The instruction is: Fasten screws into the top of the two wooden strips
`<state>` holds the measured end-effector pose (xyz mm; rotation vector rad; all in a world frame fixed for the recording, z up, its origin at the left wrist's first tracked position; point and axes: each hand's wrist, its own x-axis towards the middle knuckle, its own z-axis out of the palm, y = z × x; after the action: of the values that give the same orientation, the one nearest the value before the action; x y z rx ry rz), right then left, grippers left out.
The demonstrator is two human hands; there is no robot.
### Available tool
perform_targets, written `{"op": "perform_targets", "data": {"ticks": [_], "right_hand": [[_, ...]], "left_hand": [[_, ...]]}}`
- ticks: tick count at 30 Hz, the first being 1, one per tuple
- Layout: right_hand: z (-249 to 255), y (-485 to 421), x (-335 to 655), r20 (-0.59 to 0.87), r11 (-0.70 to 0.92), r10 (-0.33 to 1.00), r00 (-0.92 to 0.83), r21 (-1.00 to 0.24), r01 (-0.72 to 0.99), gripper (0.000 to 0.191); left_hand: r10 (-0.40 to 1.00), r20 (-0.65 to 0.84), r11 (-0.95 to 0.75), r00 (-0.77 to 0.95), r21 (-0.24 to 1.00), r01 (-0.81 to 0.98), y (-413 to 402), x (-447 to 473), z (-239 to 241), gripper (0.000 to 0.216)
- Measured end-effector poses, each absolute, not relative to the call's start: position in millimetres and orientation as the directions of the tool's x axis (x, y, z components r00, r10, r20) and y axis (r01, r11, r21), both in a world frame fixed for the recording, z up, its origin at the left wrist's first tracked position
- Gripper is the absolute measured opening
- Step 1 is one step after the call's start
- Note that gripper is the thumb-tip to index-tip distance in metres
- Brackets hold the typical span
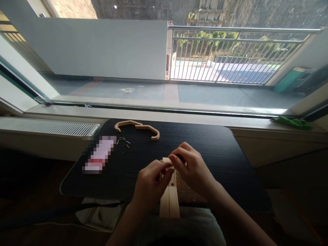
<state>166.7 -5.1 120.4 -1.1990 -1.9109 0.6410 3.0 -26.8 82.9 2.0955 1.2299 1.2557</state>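
Note:
Two light wooden slats [169, 205] lie side by side, running from the desk toward my lap, with a dark round hole in the right one. Over their far end, my left hand [153, 177] is closed in a pinch, its fingertips at the wood. Close beside it, my right hand [191, 162] has its thumb and fingers curled together above the same end. Whatever is between the fingers of either hand is too small or hidden to name. A brown, rough-looking board [183, 188] shows under the slats, partly covered by my right arm.
On the black desk [205, 143] are two curved wooden hooks [151, 129], several small screws [123, 139] and a blurred pinkish packet [99, 155]. A white radiator [48, 127] stands at the left. Behind the desk run a windowsill [143, 114] and large window; a green cloth [292, 123] lies at right.

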Motion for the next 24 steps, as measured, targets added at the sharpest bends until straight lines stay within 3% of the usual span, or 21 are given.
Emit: {"op": "perform_targets", "data": {"ticks": [4, 9, 16, 21, 24], "right_hand": [[126, -6, 170, 0.315, 0.439, 0.898, -0.307, -0.678, 0.589, 0.021], [130, -7, 170, 0.287, 0.47, 0.882, -0.374, -0.586, 0.66, 0.009], [136, -9, 176, 0.249, 0.51, 0.859, -0.448, -0.503, 0.697, 0.005], [155, -12, 184, 0.213, 0.625, 0.769, -0.603, -0.453, 0.636, 0.03], [168, -11, 187, 0.1, 0.677, 0.701, -0.706, -0.404, 0.615, 0.019]], "left_hand": [[0.824, 0.52, -0.55, 0.225, 0.639, 0.538, -26, 9, 90, 0.017], [0.824, 0.523, -0.529, 0.22, 0.569, 0.63, -23, 12, 88, 0.026], [0.825, 0.491, -0.537, 0.28, 0.527, 0.659, -23, 11, 83, 0.019], [0.824, 0.484, -0.54, 0.294, 0.516, 0.665, -25, 10, 84, 0.013], [0.818, 0.49, -0.542, 0.299, 0.486, 0.685, -25, 12, 85, 0.015]]}}
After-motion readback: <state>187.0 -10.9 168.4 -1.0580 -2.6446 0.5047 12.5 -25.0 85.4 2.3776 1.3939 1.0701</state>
